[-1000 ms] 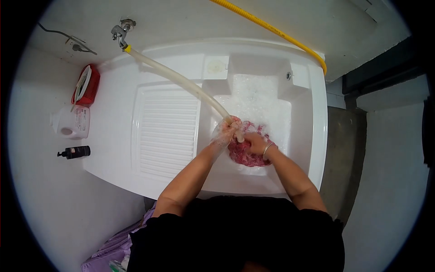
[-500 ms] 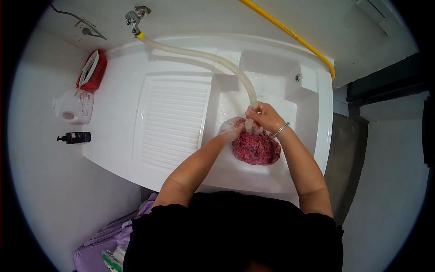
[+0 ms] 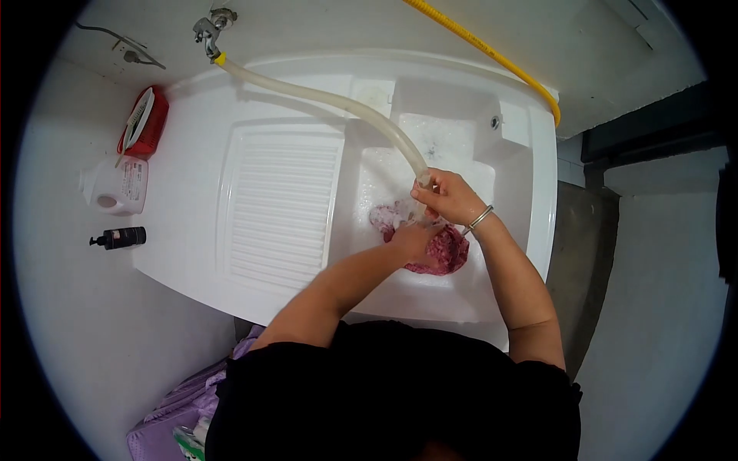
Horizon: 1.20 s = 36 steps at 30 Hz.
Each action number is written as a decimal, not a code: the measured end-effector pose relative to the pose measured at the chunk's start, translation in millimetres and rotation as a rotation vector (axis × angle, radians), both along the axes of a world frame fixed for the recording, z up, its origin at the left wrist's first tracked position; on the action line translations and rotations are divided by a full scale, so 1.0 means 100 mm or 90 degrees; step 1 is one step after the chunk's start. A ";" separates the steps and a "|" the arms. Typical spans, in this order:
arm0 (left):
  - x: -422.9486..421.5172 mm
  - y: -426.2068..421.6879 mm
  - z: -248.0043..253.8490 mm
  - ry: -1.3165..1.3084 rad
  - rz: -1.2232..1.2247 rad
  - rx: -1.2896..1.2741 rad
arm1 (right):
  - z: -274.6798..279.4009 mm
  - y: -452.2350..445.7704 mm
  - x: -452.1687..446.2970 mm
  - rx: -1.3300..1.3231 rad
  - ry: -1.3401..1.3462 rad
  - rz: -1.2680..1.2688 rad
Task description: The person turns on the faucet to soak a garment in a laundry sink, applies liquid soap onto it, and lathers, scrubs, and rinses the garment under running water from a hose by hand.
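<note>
In the head view, my right hand (image 3: 453,198) grips the end of a clear hose (image 3: 330,98), fingers wrapped round it, above the sink. Water appears to run from the hose end onto a wet red patterned cloth (image 3: 444,252). The cloth lies bunched on the sink floor, with a foamy part (image 3: 384,217) spread to the left. My left hand (image 3: 413,241) is on top of the cloth, just below the hose end. Its fingers are blurred by motion and water, so their grip cannot be made out.
The white sink (image 3: 516,230) has a ribbed washboard (image 3: 280,203) on its left. A tap (image 3: 207,34) feeds the hose. Along the left wall stand a red basket (image 3: 156,123), a pinkish jug (image 3: 131,184) and a black pump bottle (image 3: 123,237). A yellow hose (image 3: 492,52) hangs at the back.
My left hand has moved right and down, from beside the cloth onto it. The cloth has spread out to the left. My right hand still holds the hose; the view has shifted slightly.
</note>
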<state>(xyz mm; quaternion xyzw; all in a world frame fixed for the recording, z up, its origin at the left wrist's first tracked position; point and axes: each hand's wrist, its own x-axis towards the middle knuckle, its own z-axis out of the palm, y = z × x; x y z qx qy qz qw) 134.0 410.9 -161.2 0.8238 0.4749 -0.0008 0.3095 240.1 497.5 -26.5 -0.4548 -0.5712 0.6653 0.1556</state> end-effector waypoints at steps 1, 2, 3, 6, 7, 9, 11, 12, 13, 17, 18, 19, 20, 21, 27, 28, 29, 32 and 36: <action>0.01 0.02 -0.02 -0.001 -0.004 0.002 | 0.00 0.00 0.02 0.014 -0.020 0.014; 0.03 0.05 -0.04 0.058 -0.050 -0.013 | 0.02 0.01 0.05 0.015 -0.023 0.010; 0.04 0.05 -0.06 0.117 -0.094 -0.030 | 0.04 -0.01 0.06 0.002 -0.032 0.008; -0.14 0.18 0.04 -0.050 0.074 -0.180 | 0.14 0.03 0.15 0.023 -0.055 0.004; -0.25 0.21 0.05 -0.049 0.070 -0.181 | 0.16 0.04 0.18 0.053 -0.062 -0.003; -0.50 0.20 0.05 -0.505 0.330 -0.528 | 0.17 0.11 0.22 0.138 -0.097 0.043; -0.67 0.28 0.34 -0.225 0.283 -0.414 | 0.15 0.18 0.23 0.275 -0.130 0.155; -0.69 0.32 0.44 0.041 0.234 -0.283 | 0.17 0.16 0.22 0.277 -0.132 0.152; -0.64 0.26 0.42 0.039 0.234 -0.280 | 0.22 0.12 0.17 0.151 -0.071 0.082; -0.44 -0.01 0.19 0.146 0.086 0.362 | 0.26 0.03 0.02 0.005 0.006 0.024; -0.43 -0.01 0.10 0.180 0.029 0.365 | 0.25 0.01 0.00 -0.003 0.027 0.026; -0.43 0.05 -0.03 0.180 0.033 0.366 | 0.21 -0.01 -0.02 -0.009 0.054 0.018; -0.42 0.14 -0.14 0.103 0.113 0.202 | 0.20 -0.03 -0.02 -0.009 0.052 0.022; -0.42 0.23 -0.25 0.027 0.190 0.037 | 0.19 -0.06 -0.02 0.004 0.032 0.015; -0.47 0.59 0.21 0.079 0.198 -0.326 | 0.14 -0.10 0.05 0.074 0.027 -0.015; -0.44 0.52 0.19 0.081 0.196 -0.331 | 0.12 -0.11 0.06 0.069 0.013 -0.003; -0.38 0.40 0.17 0.132 0.184 -0.022 | 0.10 -0.12 0.06 0.066 0.013 -0.005; -0.21 0.06 0.13 0.141 0.118 0.335 | 0.05 -0.11 0.03 0.100 -0.026 0.012; -0.20 0.10 -0.20 -0.355 0.294 -0.165 | 0.01 -0.16 -0.01 0.100 0.027 -0.001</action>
